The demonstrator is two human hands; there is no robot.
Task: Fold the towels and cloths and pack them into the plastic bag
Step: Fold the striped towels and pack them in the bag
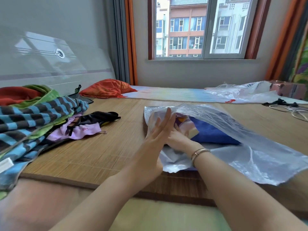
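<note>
a heap of towels (33, 114), striped blue and dark over green and red, is piled at the far left of the mat (103, 147), well to the left of the bag (250, 147). a lilac cloth (80, 130) and a black cloth (101, 116) are spread beside the heap, between it and the bag. an orange pillow (108, 88) is seen behind, further from the bag. the left hand (160, 129) is held flat with fingers straight and together, raised against the bag's left mouth, nothing gripped. the right hand (178, 140) is pushed into the bag's opening; its fingers are hidden by the left hand and the plastic, so it cannot be told how they lie. a bracelet (199, 153) is worn on that wrist. inside the bag a blue towel (211, 132) and a pale printed cloth (185, 124) are seen. a second clear bag (241, 92) and cables (293, 107) are seen behind and to the right of the bag.
</note>
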